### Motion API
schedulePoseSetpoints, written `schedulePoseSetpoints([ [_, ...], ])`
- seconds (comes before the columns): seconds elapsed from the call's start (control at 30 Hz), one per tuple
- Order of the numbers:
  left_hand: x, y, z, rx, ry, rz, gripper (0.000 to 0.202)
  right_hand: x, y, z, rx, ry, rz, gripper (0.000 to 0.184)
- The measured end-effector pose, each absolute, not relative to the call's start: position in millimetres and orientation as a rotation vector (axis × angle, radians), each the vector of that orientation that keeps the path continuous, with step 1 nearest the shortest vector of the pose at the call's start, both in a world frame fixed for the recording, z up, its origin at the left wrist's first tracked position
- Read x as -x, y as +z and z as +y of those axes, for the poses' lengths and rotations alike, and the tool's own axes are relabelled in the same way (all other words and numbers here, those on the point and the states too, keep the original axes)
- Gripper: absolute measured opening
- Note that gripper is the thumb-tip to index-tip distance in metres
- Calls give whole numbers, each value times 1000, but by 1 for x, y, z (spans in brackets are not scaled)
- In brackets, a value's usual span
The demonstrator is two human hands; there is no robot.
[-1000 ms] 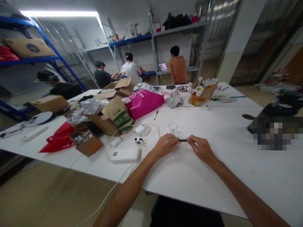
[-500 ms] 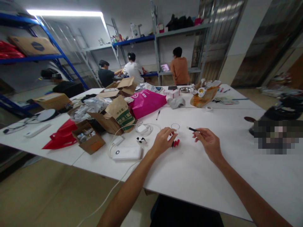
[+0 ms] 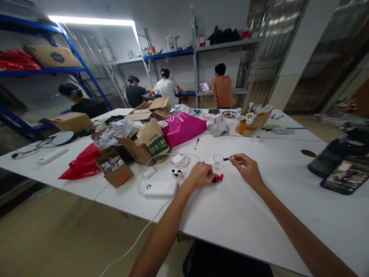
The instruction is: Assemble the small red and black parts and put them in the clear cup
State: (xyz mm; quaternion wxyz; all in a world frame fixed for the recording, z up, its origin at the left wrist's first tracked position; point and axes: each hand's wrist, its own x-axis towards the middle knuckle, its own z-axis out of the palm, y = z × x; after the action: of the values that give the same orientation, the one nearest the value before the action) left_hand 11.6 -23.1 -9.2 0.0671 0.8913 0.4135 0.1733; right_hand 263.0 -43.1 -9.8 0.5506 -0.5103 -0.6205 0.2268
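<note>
My right hand (image 3: 246,166) pinches a short, thin black pen-like stick (image 3: 226,159). The stick points left and its tip is at the right side of a small clear glass cup (image 3: 218,163) standing on the table. Nearer to me, my left hand (image 3: 201,174) is closed and low over the table, left of the cup. Its fingertips are at a small black stick (image 3: 214,179), the left one in a row with small red sticks (image 3: 219,178). The fingers hide part of that row.
A white power bank-like box (image 3: 160,188), a coiled white cable (image 3: 184,159) and a black-and-white watch-like item (image 3: 177,173) lie to the left. Behind are a pen (image 3: 196,143), a magenta bag (image 3: 184,129) and cardboard boxes. A phone (image 3: 344,175) leans at the right.
My right hand has moved left, bringing the black stick to the cup. My left hand has lowered to the small sticks, and its fingers have closed. The view has shifted slightly.
</note>
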Motion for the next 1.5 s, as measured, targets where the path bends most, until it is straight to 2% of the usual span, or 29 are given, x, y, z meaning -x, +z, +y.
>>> schedulePoseSetpoints([
  [0.2,-7,-8,-23,-2631,470,1239,26,-246,-10,-15,1279,400,-1609,64],
  [0.57,-6,-1,-26,-2559,399,1177,18,-341,-31,-31,1408,285,-1635,54],
  [0.77,-7,-6,-24,-2545,406,1189,15,-374,-35,-47,1488,285,-1894,53],
  [0.9,-8,-5,-22,-2456,629,1133,8,-375,-37,-47,1536,446,-1985,46],
  [1.07,-10,3,-23,-2198,1030,1070,8,-371,-42,-47,1543,529,-2079,29],
  [1.17,-13,4,-22,-2022,1155,1056,14,-368,-37,-48,1494,498,-2014,29],
  [1.3,-17,1,-19,-1669,1250,901,27,-361,-26,-48,1409,484,-1729,39],
  [1.5,-21,-1,-19,-1414,1251,763,37,-346,-15,-47,1174,652,-1177,49],
])
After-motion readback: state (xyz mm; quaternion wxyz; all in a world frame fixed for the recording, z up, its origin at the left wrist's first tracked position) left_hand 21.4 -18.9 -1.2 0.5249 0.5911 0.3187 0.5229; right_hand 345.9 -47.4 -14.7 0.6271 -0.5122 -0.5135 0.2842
